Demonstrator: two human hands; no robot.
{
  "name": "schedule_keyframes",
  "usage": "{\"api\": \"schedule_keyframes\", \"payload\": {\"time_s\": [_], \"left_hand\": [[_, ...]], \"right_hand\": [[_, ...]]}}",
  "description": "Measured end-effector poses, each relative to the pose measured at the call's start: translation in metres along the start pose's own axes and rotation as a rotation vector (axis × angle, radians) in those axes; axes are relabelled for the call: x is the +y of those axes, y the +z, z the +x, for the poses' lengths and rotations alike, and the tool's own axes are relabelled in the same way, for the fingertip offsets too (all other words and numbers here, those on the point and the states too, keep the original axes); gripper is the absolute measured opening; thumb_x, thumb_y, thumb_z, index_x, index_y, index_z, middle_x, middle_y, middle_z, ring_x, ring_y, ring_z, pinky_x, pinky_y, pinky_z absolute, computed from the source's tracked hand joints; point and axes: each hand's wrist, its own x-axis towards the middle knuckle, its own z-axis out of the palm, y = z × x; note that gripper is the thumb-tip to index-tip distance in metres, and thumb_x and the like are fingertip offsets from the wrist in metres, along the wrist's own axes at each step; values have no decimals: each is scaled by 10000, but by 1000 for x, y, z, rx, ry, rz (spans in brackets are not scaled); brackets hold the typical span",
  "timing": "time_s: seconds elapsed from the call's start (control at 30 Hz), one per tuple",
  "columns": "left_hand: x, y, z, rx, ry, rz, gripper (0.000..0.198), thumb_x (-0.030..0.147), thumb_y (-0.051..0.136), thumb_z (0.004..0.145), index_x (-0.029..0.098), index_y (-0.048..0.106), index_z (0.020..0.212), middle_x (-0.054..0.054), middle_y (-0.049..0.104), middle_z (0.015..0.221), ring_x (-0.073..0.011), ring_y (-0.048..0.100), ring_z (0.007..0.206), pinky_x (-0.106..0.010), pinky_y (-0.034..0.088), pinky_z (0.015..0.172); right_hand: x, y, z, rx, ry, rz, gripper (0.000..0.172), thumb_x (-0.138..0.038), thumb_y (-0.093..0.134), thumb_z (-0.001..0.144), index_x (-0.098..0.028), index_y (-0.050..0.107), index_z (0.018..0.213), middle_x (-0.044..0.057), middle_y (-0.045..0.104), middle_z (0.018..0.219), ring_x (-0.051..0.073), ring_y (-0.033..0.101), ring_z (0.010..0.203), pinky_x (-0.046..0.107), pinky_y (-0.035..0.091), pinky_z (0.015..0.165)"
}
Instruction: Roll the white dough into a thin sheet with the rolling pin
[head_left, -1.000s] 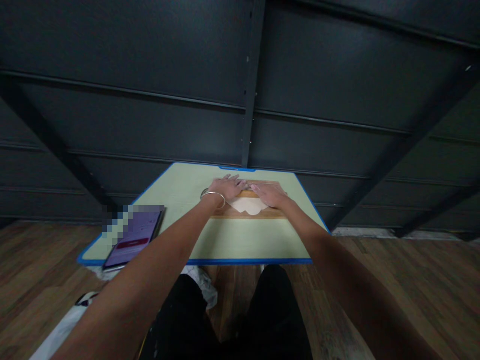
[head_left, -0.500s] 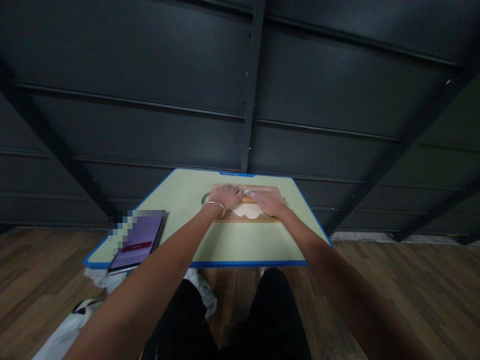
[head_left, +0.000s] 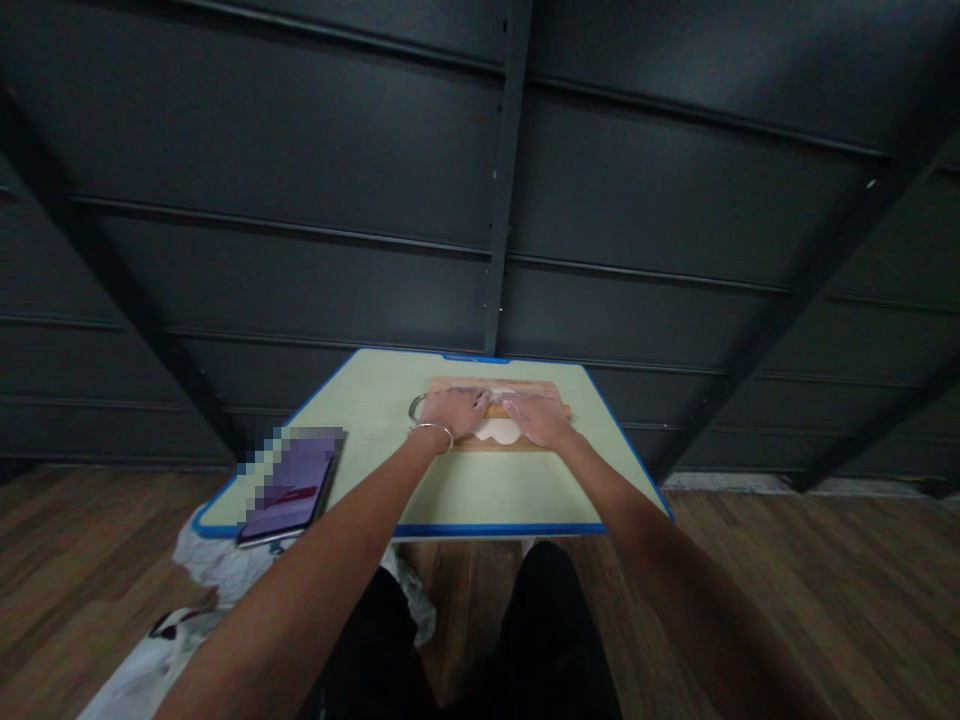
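Observation:
A wooden rolling pin lies crosswise over a sheet of pale dough on a wooden cutting board. My left hand, with a bracelet at the wrist, presses down on the pin's left part. On its right part rests my right hand, and the pin's tip pokes out past it. Both hands are laid over the pin with fingers pointing forward and thumbs toward each other. Dough shows in front of the pin and a little behind it; the hands hide the rest.
The board sits on a pale green mat with blue edges. A phone lies at its left front corner. White plastic bags are below on the left. A dark panelled wall rises behind.
My hands and the rolling pin have moved slightly toward me over the board, and more dough shows behind the pin. The whole view has shifted a little.

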Motion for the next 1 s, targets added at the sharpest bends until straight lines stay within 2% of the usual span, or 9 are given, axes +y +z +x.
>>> {"api": "schedule_keyframes", "payload": {"time_s": [0.27,0.43,0.53,0.63,0.77,0.9,1.0], "left_hand": [[-3,15,-4,88,-2,-13,548,459,269,1093,269,688,1392,-113,718,1379,-321,684,1230,-446,504,968],[-4,18,-10,81,34,-26,528,440,293,1088,242,703,1356,-141,705,1388,-329,689,1211,-465,512,956],[0,16,-18,110,27,-30,523,437,282,1097,231,709,1320,-129,720,1364,-303,690,1212,-446,517,952],[4,14,-27,129,55,-30,488,422,297,1104,250,710,1298,-102,710,1389,-275,662,1265,-429,492,1012],[2,14,-39,137,95,-61,452,417,342,1094,254,671,1358,-92,669,1453,-275,611,1334,-443,451,1091],[-8,12,-47,63,184,-121,499,475,390,1080,267,545,1507,-78,568,1572,-264,507,1450,-436,378,1177],[-10,9,-50,53,168,-142,483,431,314,1101,240,583,1455,-105,612,1513,-258,533,1415,-435,388,1166]], "right_hand": [[-6,-4,-11,6,-29,62,487,-398,290,1148,-211,655,1411,98,657,1461,209,565,1388,391,360,1190],[-11,-4,-21,35,-39,80,465,-414,350,1132,-214,610,1462,101,580,1549,240,477,1461,452,305,1220],[-15,0,-27,42,-19,79,487,-402,396,1114,-218,528,1546,116,494,1623,243,402,1516,477,263,1239],[-18,2,-34,46,-28,77,515,-383,415,1101,-212,483,1582,131,471,1637,254,360,1538,489,263,1234],[-14,-1,-44,58,-80,82,501,-381,430,1096,-202,502,1559,143,530,1578,270,436,1469,485,298,1209],[2,-8,-50,69,-77,75,412,-373,428,1105,-177,597,1425,148,633,1421,272,535,1321,478,361,1157],[9,-9,-46,62,-52,78,418,-355,339,1129,-155,650,1325,155,661,1339,262,567,1256,449,406,1123]]}}
